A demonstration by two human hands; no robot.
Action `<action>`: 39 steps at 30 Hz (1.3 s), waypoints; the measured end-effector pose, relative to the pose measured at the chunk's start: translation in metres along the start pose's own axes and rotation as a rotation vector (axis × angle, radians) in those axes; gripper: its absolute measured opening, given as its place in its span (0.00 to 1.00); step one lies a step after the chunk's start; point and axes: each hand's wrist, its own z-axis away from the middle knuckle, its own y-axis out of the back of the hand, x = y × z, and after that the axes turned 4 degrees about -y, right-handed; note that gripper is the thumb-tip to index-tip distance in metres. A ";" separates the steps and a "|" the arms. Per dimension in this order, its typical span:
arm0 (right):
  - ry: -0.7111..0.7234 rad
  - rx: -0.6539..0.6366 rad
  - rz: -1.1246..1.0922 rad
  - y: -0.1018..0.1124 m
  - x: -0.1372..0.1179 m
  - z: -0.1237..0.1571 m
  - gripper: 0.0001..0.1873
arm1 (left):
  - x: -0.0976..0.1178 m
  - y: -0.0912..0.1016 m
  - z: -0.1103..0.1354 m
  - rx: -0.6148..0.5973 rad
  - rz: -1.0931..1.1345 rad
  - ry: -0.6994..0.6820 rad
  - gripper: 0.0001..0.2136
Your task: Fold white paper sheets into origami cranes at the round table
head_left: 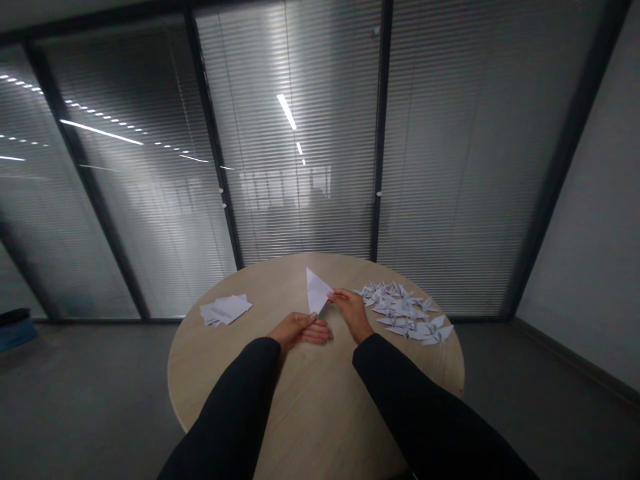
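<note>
A white paper triangle [316,290] stands tilted above the middle of the round wooden table [310,393], its point upward. My right hand [353,313] pinches the triangle's right corner between thumb and fingers. My left hand [300,330] sits low against its bottom tip, with the fingers together and pointing right. Just left of my hands lies a loose stack of white paper sheets [225,309]. To the right of my right hand, a heap of several folded white paper cranes [407,312] covers the table.
The round table's far rim meets a glass wall with closed slatted blinds [300,167]. A grey floor [90,373] surrounds the table, and a blue object [17,330] stands by the wall at far left. A pale wall [580,200] runs along the right.
</note>
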 end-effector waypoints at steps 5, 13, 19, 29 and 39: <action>0.007 0.006 -0.004 0.000 0.001 -0.001 0.16 | -0.001 0.000 -0.002 0.029 -0.084 -0.016 0.23; -0.007 0.013 -0.030 -0.001 -0.002 0.002 0.17 | -0.001 0.002 -0.006 0.079 -0.258 -0.023 0.24; -0.015 0.023 -0.036 -0.002 -0.002 0.004 0.19 | -0.007 0.011 -0.011 0.118 -0.336 -0.017 0.24; -0.010 -0.076 0.005 -0.002 0.002 0.002 0.14 | 0.001 0.014 -0.010 0.289 -0.296 -0.192 0.27; 0.041 -0.155 0.076 -0.005 0.002 0.004 0.12 | 0.000 0.014 -0.010 0.295 -0.281 -0.180 0.22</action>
